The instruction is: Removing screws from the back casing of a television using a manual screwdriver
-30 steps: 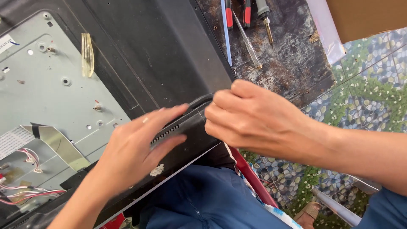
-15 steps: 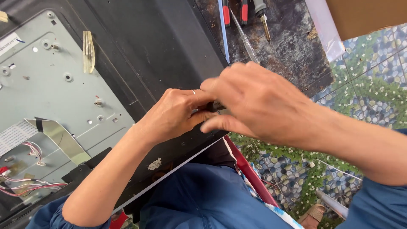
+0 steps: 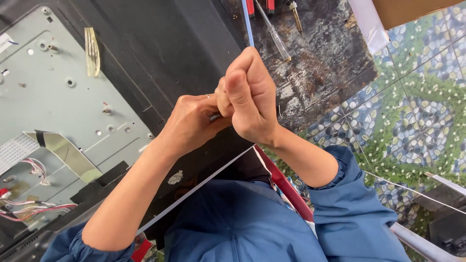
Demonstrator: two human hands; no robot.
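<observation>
While the two hands were spread over the black back cover (image 3: 160,53) edge half a second ago, they are now pressing together above it. The right hand (image 3: 250,97) is closing into a fist, thumb up, and the left hand (image 3: 194,121) is curling against it; a small grey thing between them is mostly hidden. The grey metal chassis plate (image 3: 53,111) is lying at left, and the screwdrivers (image 3: 274,34) are resting on the worn wooden board (image 3: 325,68).
</observation>
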